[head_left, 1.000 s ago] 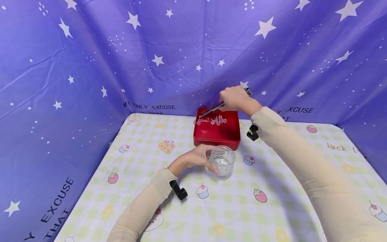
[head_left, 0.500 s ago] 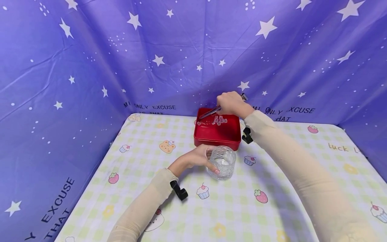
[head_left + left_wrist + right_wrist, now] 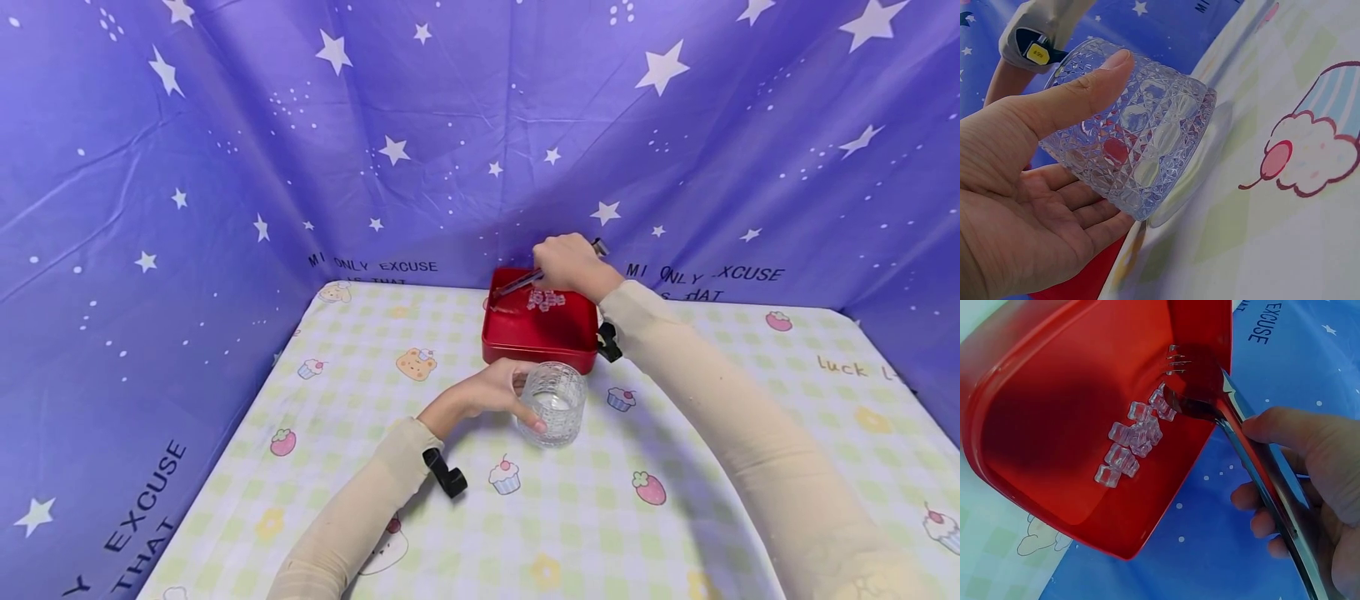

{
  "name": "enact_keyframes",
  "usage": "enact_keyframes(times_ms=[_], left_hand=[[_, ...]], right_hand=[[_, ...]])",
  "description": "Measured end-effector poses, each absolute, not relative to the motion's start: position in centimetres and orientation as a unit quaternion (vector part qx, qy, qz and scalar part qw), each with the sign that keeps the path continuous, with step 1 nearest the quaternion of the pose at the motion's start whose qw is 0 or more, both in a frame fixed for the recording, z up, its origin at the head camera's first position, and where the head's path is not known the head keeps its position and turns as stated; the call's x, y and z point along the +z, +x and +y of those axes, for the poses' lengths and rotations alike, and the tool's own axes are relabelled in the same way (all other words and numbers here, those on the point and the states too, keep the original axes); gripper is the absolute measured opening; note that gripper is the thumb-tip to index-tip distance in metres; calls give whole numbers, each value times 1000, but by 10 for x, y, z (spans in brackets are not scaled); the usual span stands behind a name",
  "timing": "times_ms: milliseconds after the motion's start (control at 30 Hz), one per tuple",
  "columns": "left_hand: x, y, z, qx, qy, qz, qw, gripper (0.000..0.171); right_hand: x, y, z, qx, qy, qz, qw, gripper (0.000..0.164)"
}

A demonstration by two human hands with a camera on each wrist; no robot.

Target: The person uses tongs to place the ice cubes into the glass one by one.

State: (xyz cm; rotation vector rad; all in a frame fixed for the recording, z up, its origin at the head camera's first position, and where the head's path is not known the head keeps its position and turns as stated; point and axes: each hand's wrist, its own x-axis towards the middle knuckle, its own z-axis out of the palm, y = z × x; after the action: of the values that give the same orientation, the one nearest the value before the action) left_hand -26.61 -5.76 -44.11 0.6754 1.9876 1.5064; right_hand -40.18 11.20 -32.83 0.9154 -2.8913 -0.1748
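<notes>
My left hand holds a clear cut-glass tumbler upright on the table, thumb on the near side and fingers behind it. My right hand grips a pair of metal serving tongs along the handles. Their tips, one with fork-like tines and one rounded, reach down into the far left corner of a red rectangular tin. Clear plastic-looking ice cubes lie in a cluster on the tin's floor, right beside the tips. What lies between the tong tips cannot be made out.
A pale green checked tablecloth with cartoon prints covers the table. Purple-blue star-patterned cloth hangs close behind the tin and at both sides. The tumbler stands just in front of the tin's near wall.
My right hand has shifted left and lower, bringing the tongs deeper into the tin's far left corner. The left hand and tumbler have stayed in place.
</notes>
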Motion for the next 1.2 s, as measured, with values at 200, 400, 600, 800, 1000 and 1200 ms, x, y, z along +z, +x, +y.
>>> enact_keyframes(times_ms=[200,400,600,800,1000,1200], left_hand=[[-442,-267,-57,559,251,742,272,68],[-443,-268,-58,558,251,743,270,69],[-442,-268,-57,560,251,740,275,69],[-441,-267,-58,557,252,742,275,68],[-441,-268,-58,556,250,743,275,69],[-441,-267,-58,559,250,741,276,68]], right_hand=[[-328,-399,110,-61,306,-949,49,42],[-330,-399,107,-70,308,-948,49,51],[-334,-399,108,-76,306,-948,53,52],[-331,-398,109,-74,313,-946,45,45],[-328,-396,109,-76,308,-948,35,46],[-331,-395,108,-70,311,-947,39,43]])
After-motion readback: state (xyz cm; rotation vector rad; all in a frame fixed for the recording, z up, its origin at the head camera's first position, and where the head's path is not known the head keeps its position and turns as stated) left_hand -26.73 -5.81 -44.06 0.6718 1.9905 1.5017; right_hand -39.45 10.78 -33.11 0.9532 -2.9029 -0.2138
